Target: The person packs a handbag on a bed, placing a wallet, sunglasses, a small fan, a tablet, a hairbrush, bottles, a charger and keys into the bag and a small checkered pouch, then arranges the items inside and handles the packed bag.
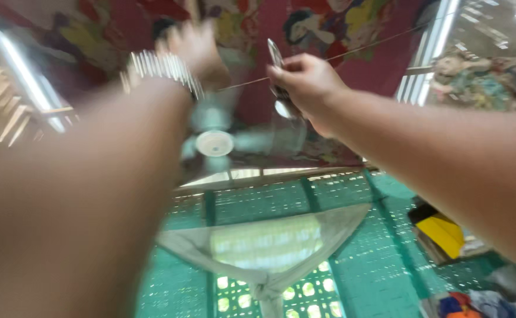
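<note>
both hands are reaching up to a thin string [352, 52] running left to right. the right hand [305, 82] is pinching it, clamped on a small metal tool [280, 88], while the blurred left hand [196, 50] is sitting just beside; its grip i cannot tell.

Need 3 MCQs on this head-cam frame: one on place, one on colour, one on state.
1. Where is the white ceiling fan?
A. between the two forearms
B. right of the right hand
C. on the floor

2. What colour is the flat folded object at the right edge?
A. blue
B. yellow
C. black

3. What is the state of the right hand?
A. open and flat
B. closed on a slim silvery object
C. out of view

Answers:
1 A, the fan shows in the gap between the arms.
2 B, it is plainly yellow.
3 B, fingers wrap the silvery object beside the thin taut string; the left hand, with a silvery beaded bracelet, is blurred.
</note>
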